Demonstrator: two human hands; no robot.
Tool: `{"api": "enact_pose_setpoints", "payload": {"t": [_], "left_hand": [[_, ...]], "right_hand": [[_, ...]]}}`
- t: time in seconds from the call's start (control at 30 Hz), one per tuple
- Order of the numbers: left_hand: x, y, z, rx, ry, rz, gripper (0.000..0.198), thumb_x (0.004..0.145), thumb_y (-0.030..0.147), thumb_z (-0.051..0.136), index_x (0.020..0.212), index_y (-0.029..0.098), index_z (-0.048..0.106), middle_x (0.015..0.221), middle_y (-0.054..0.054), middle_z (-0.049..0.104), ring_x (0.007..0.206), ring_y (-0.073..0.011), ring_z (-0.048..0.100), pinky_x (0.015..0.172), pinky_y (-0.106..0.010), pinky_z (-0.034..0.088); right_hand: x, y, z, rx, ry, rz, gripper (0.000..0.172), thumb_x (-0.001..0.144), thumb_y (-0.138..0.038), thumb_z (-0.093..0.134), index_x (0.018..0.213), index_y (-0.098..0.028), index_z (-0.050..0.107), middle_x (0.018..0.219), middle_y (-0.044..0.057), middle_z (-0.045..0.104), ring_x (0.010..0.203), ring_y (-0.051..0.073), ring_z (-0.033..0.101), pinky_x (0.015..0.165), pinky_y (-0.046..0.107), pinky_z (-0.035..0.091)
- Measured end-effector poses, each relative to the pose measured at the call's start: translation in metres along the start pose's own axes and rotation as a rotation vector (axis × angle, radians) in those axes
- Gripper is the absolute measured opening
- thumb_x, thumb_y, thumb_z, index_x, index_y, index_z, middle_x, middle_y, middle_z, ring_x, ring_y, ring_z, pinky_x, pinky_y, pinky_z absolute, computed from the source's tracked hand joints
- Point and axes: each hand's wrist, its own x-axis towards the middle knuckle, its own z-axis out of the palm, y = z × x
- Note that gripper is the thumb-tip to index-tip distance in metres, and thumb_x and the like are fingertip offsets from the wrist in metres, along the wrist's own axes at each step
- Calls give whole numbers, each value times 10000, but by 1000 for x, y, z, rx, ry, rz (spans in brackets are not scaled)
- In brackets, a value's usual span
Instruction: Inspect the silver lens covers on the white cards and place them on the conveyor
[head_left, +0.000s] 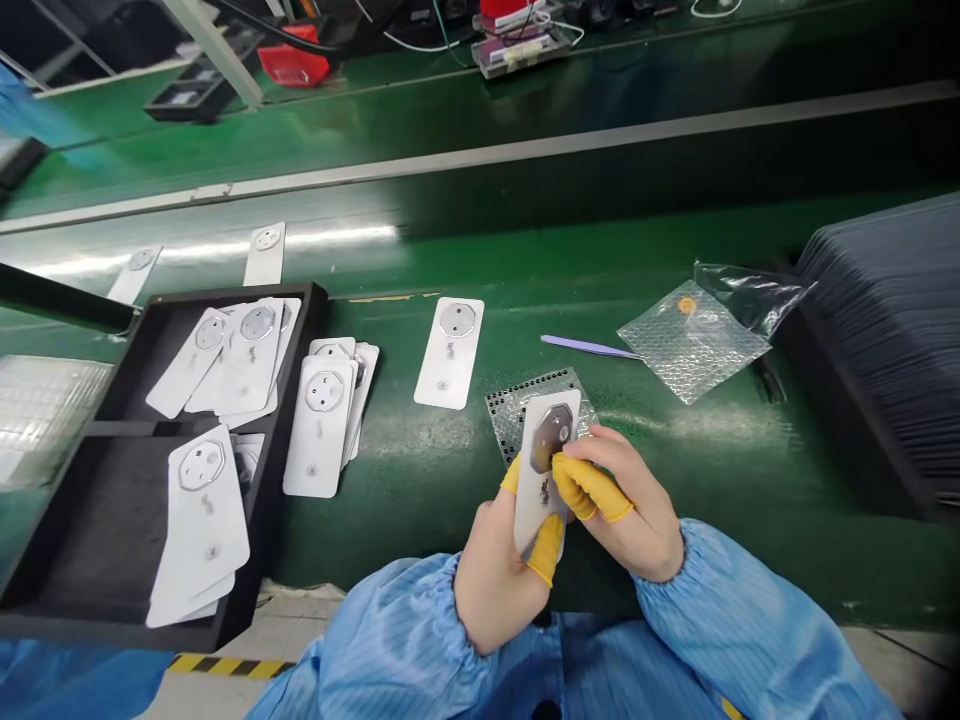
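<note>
My left hand (491, 565) holds a white card (541, 470) upright by its lower edges; yellow finger cots cover the fingertips. The card carries an octagonal metallic piece (553, 436) near its top. My right hand (626, 505), also in yellow cots, pinches at that octagonal piece with thumb and forefinger. Both hands sit above a small bubble-wrap pad (506, 405) on the green bench, near its front edge. Blue sleeves cover both wrists.
A black tray (300, 300) at left holds several white cards; a short stack (326, 425) and a single card (450, 352) lie beside it. A purple tool (589, 347), a bubble-wrap bag (694, 340) and dark stacked sheets (892, 330) lie right. A conveyor belt (337, 240) runs behind.
</note>
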Motion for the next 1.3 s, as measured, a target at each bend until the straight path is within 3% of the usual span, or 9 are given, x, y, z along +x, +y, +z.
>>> {"api": "enact_pose_setpoints", "payload": {"t": [0.1,0.23,0.33,0.5,0.73,1.07,1.3], "left_hand": [[-1,2,-1,-17,-15,32,488,846,89,533,1297,263,460,1169,-55,649,1010,-239,642,889,-362,513],[1,7,-4,-13,24,108,585,838,68,544,1355,310,414,1276,-38,596,1123,-240,600,950,-337,484],[1,10,-6,6,37,129,581,833,61,549,1345,310,431,1299,-36,577,1146,-236,586,975,-328,467],[3,11,-5,34,5,119,533,836,62,535,1311,294,468,1295,-43,579,1106,-230,606,943,-315,477],[6,10,-3,21,-51,48,433,828,66,532,1213,264,545,1158,-53,650,946,-231,653,837,-329,507],[0,8,-2,9,-36,56,388,805,102,579,1153,274,588,1024,-49,663,945,-257,637,841,-363,503],[-2,8,0,58,-24,53,317,797,104,570,1079,238,625,975,-73,672,895,-260,640,882,-410,498]], "right_hand": [[1,-4,0,-91,20,-71,434,857,-97,531,1278,-193,485,1103,78,665,1033,195,641,1011,427,492],[1,-9,2,-224,-1,-207,358,862,-187,534,1215,-125,544,1242,184,586,1170,285,570,982,543,484],[4,-11,2,-221,-31,-222,331,873,-196,495,1177,-77,556,1289,231,527,1228,310,517,979,550,480],[8,-12,1,-225,-7,-193,312,860,-151,504,1162,-90,552,1312,227,504,1237,298,509,979,524,488],[9,-10,5,-227,20,-152,416,863,-147,523,1277,-127,490,1310,209,530,1197,299,546,882,497,548],[14,-17,-2,-232,58,-141,313,887,-193,488,1192,-147,543,1229,182,603,1112,266,609,812,427,580],[11,-16,-1,-231,71,-143,256,872,-163,502,1113,-135,581,1259,182,588,1153,268,582,864,432,567]]}}
